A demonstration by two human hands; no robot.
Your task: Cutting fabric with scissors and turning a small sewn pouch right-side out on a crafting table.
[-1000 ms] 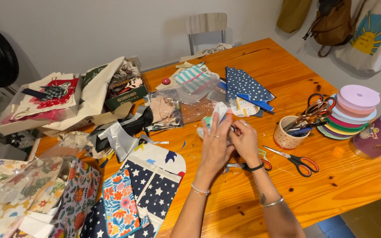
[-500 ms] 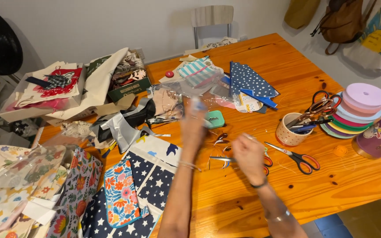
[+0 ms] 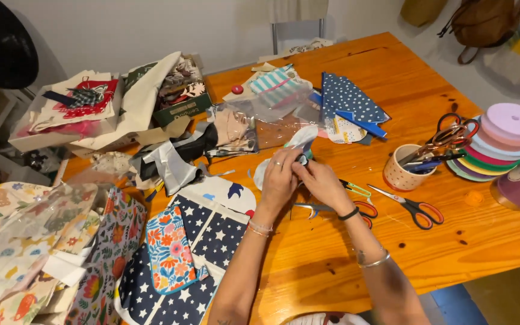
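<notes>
I have only one view, from the camera on the head. It looks steeply down and forward across the wooden table (image 3: 392,78), close enough that both forearms run up from the bottom edge. The left hand (image 3: 279,176) and right hand (image 3: 323,183) sit near the middle. The wall lies beyond them.

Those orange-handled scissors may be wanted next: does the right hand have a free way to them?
Probably yes: the orange-handled scissors lie on bare table beside the right hand, nothing between, though that hand is busy with a small piece.
</notes>
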